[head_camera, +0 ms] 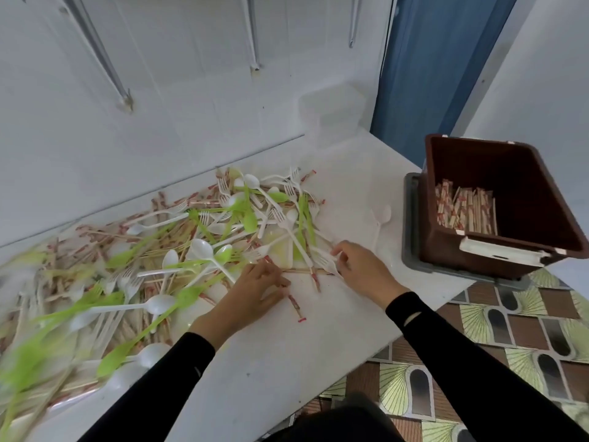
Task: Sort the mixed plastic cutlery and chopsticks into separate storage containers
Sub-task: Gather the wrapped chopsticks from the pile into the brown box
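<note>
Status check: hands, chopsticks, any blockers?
Left hand, right hand picking wrapped chopsticks at pile edge. Brown bin holds chopsticks only. Forks tangled in.

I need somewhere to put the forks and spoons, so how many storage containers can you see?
2. A brown bin at the table's right end, holding chopsticks, and a clear plastic container at the back by the wall. Others may be out of view.

Pile's left end (28, 314): blurred by motion and cut off by the frame edge; single pieces could not be told apart.
Clear containers (333, 114): faint against the wall; contents unreadable.
Grey tray (414, 250): mostly hidden beneath the brown bin (510, 173).
</note>
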### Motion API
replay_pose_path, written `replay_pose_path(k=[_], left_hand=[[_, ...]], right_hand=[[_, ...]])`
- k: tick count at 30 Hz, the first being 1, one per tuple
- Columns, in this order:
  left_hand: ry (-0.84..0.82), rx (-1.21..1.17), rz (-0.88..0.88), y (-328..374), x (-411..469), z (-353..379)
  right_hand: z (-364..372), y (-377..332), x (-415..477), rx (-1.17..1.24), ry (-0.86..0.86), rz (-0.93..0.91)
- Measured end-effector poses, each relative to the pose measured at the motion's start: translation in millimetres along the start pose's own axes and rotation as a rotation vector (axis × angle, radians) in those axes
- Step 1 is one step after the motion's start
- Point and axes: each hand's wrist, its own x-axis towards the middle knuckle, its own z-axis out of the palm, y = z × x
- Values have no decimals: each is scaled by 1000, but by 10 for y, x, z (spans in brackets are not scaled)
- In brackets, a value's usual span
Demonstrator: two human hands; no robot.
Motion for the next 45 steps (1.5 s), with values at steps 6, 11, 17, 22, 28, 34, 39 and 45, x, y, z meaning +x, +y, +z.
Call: replay_pose_path(k=[6,11,17,22,28,34,39,45], left_hand=[[101,171,91,-92,-109,-145],[79,230,95,-191,-56,-168],[121,209,148,-3,181,-208],[-7,265,85,87,420,-209],[4,350,58,126,532,-89],[23,423,39,155,719,-99],[-46,413,73,134,773,-178],[50,112,72,94,671,-448]], right_hand=[[-83,24,217,-117,161,72],[109,-107,112,-286,50,-175],[53,83,181,-230,36,-168],[-109,234,389,-284,154,-125],[75,70,444,-362,139,-470],[124,36,637,-509,88,-602],[34,33,815,-551,87,-719],[-34,40,953,-246,137,-783]])
